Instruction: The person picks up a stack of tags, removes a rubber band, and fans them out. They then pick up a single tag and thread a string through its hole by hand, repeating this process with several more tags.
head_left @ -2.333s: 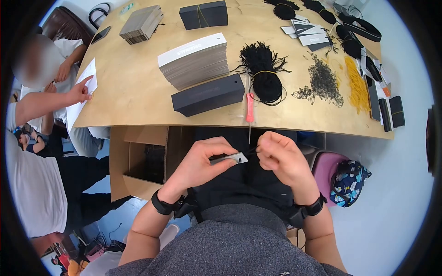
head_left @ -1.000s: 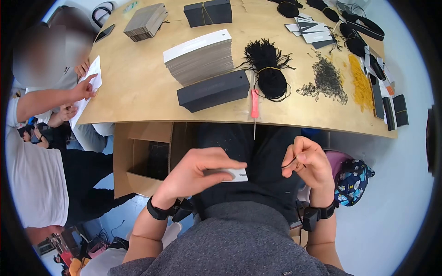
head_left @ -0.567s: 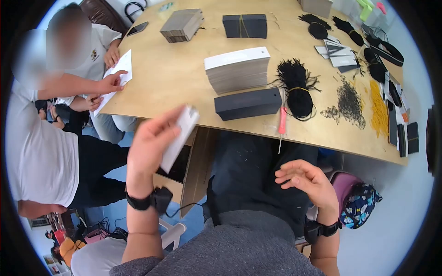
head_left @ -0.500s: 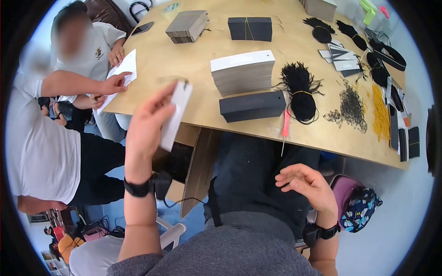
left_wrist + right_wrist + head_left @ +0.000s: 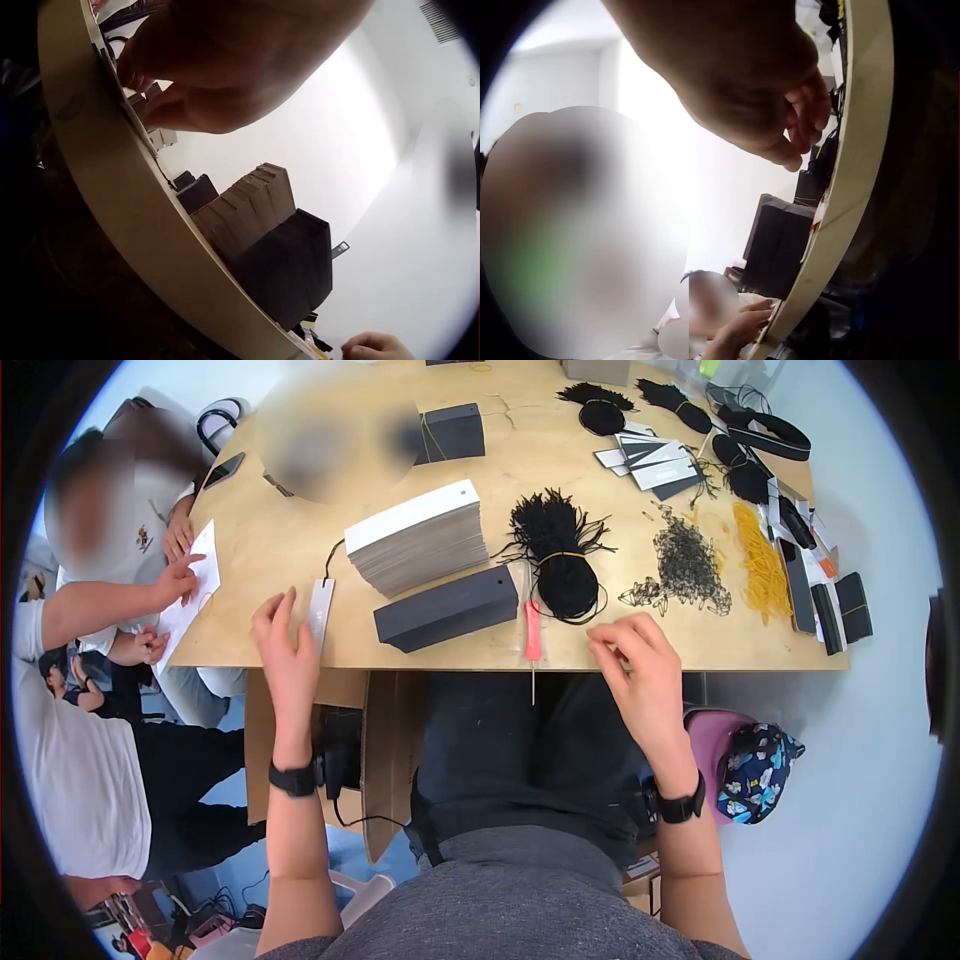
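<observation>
A white hang tag (image 5: pixel 320 612) with a black cord looped through its top end lies on the table near the front edge. My left hand (image 5: pixel 288 660) is just left of it, fingers loosely extended and touching or close to the tag's edge. In the left wrist view the left hand (image 5: pixel 225 67) hangs low over the table edge. My right hand (image 5: pixel 640 670) hovers at the front edge with loosely bent fingers, holding nothing. Left of it lies a red-handled awl (image 5: pixel 532 632), its metal shaft sticking out past the edge. A tied bundle of black cords (image 5: pixel 567 582) lies behind.
A white-topped stack of tags (image 5: pixel 420 540) and a dark stack (image 5: pixel 445 610) stand mid-table. Farther right are a heap of small dark pins (image 5: pixel 688 568), yellow rubber bands (image 5: pixel 760 565) and fanned tags (image 5: pixel 655 460). An open cardboard box (image 5: pixel 385 760) is below. People sit and stand at left.
My left hand has carried the tag from over my lap to the table at left and let go of it. My right hand has released the cord and moved up to the table edge.
</observation>
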`<state>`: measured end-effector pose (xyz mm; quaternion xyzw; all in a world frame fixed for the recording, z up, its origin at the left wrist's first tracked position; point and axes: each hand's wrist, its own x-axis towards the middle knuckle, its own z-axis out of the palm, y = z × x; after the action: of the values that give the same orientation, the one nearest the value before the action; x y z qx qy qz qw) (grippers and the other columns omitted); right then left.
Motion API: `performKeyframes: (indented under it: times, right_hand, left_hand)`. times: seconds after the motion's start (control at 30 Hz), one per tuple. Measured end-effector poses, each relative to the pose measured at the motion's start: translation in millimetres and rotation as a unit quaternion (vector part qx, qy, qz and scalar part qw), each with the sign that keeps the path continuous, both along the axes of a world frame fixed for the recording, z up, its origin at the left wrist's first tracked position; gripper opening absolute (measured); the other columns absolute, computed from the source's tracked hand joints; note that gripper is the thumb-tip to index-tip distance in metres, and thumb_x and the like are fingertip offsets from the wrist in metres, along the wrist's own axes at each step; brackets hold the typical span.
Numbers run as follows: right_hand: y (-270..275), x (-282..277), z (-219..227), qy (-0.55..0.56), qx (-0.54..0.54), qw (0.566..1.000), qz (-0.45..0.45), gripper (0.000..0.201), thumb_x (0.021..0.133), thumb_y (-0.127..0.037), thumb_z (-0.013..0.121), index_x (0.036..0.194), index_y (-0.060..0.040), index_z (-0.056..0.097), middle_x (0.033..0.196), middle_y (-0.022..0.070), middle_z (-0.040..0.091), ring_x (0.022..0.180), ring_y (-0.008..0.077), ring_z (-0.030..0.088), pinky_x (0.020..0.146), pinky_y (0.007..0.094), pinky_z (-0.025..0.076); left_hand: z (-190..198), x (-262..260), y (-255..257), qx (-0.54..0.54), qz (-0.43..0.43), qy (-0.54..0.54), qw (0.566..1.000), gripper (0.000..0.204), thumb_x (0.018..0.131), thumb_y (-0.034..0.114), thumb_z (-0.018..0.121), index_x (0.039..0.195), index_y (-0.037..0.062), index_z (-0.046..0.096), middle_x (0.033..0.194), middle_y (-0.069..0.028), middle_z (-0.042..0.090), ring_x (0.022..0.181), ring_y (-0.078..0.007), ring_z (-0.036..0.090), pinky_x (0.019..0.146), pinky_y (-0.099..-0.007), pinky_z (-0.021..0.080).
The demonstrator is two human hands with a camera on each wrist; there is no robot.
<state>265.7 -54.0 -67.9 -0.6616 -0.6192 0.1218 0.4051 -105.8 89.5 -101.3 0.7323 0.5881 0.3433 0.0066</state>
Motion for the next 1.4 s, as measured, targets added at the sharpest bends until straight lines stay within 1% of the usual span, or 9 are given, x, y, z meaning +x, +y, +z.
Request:
performKeyframes:
  times: [0.1, 0.2, 0.33, 0.47, 0.67, 0.83, 1.0, 1.27, 1.4]
  right_hand:
    - [20.2, 5.9, -10.6, -0.122, 0.035, 0.992, -0.003, 0.010, 0.081, -0.007, 0.071, 0.090, -0.0071, 0.068, 0.084, 0.0065, 0.057, 0.081, 0.0245, 0.060, 0.068, 0.0355, 0.050]
    - [28.6, 8.1, -9.3, -0.184, 0.038, 0.982, 0.019, 0.010, 0.079, -0.008, 0.071, 0.088, -0.0074, 0.066, 0.083, 0.0062, 0.055, 0.084, 0.0249, 0.059, 0.069, 0.0370, 0.051]
    - [30.1, 6.1, -8.3, -0.198, 0.074, 0.977, 0.035, 0.012, 0.077, -0.005, 0.071, 0.085, -0.0070, 0.063, 0.084, 0.0063, 0.054, 0.082, 0.0248, 0.059, 0.068, 0.0364, 0.050]
    - [25.3, 2.7, -1.7, -0.169, 0.119, 0.978, 0.037, 0.016, 0.074, -0.002, 0.072, 0.084, -0.0068, 0.062, 0.082, 0.0066, 0.053, 0.078, 0.0255, 0.059, 0.065, 0.0364, 0.050]
    - [6.1, -5.8, -0.3, -0.162, 0.152, 0.972, 0.075, 0.020, 0.069, -0.001, 0.074, 0.084, -0.0058, 0.063, 0.077, 0.0067, 0.054, 0.069, 0.0260, 0.057, 0.059, 0.0362, 0.048]
    - [-19.4, -26.7, 9.4, -0.147, 0.176, 0.961, 0.153, 0.020, 0.068, -0.002, 0.075, 0.084, -0.0063, 0.063, 0.074, 0.0050, 0.052, 0.066, 0.0233, 0.056, 0.056, 0.0341, 0.046]
    - [-46.1, -47.3, 5.4, -0.128, 0.173, 0.946, 0.244, 0.019, 0.068, -0.007, 0.074, 0.082, -0.0065, 0.061, 0.074, 0.0043, 0.047, 0.065, 0.0200, 0.053, 0.055, 0.0317, 0.044]
    - [-63.2, -67.3, -4.4, -0.095, 0.123, 0.924, 0.348, 0.018, 0.072, -0.012, 0.071, 0.086, -0.0055, 0.062, 0.077, 0.0039, 0.047, 0.068, 0.0191, 0.053, 0.057, 0.0302, 0.044]
    - [-50.5, -45.1, 6.5, -0.024, 0.115, 0.970, 0.211, 0.029, 0.073, -0.007, 0.079, 0.099, -0.0055, 0.066, 0.088, 0.0075, 0.059, 0.073, 0.0242, 0.061, 0.062, 0.0324, 0.052]
  left_hand:
    - [31.9, 24.5, -53.1, 0.050, 0.017, -0.019, 0.998, 0.036, 0.086, -0.005, 0.057, 0.122, 0.0009, 0.063, 0.121, -0.0166, 0.053, 0.114, -0.0305, 0.051, 0.098, -0.0384, 0.042]
    - [41.5, 48.4, -93.4, -0.007, -0.129, -0.102, 0.986, 0.026, 0.085, -0.011, 0.058, 0.104, 0.0019, 0.069, 0.100, -0.0112, 0.060, 0.092, -0.0267, 0.060, 0.083, -0.0330, 0.048]
    - [44.0, 84.0, -118.6, -0.136, -0.273, -0.199, 0.931, 0.024, 0.085, -0.011, 0.060, 0.102, 0.0026, 0.072, 0.099, -0.0105, 0.062, 0.085, -0.0203, 0.064, 0.073, -0.0281, 0.052]
    - [49.2, 119.4, -119.5, -0.463, -0.323, -0.380, 0.733, 0.025, 0.099, 0.004, 0.054, 0.121, -0.0007, 0.065, 0.103, -0.0113, 0.070, 0.090, -0.0165, 0.069, 0.077, -0.0267, 0.055]
    - [42.3, 163.3, -107.2, -0.540, -0.330, -0.440, 0.638, 0.037, 0.105, 0.022, 0.047, 0.126, -0.0059, 0.060, 0.109, -0.0147, 0.070, 0.094, -0.0192, 0.069, 0.086, -0.0311, 0.054]
    - [30.3, 169.9, -104.7, -0.617, -0.282, -0.532, 0.506, 0.038, 0.106, 0.022, 0.046, 0.126, -0.0058, 0.059, 0.108, -0.0147, 0.069, 0.096, -0.0211, 0.068, 0.086, -0.0318, 0.054]
    - [32.7, 171.0, -99.1, -0.645, -0.229, -0.536, 0.494, 0.035, 0.104, 0.023, 0.049, 0.123, -0.0031, 0.062, 0.100, -0.0097, 0.068, 0.089, -0.0168, 0.064, 0.082, -0.0299, 0.052]
    - [30.9, 167.8, -97.6, -0.621, -0.218, -0.522, 0.542, 0.028, 0.101, 0.017, 0.057, 0.117, -0.0047, 0.066, 0.084, -0.0026, 0.064, 0.068, -0.0075, 0.048, 0.062, -0.0210, 0.042]
    - [33.8, 161.8, -103.1, -0.594, -0.224, -0.520, 0.571, 0.026, 0.099, 0.015, 0.061, 0.112, -0.0062, 0.068, 0.079, -0.0013, 0.064, 0.066, -0.0053, 0.045, 0.059, -0.0192, 0.038]
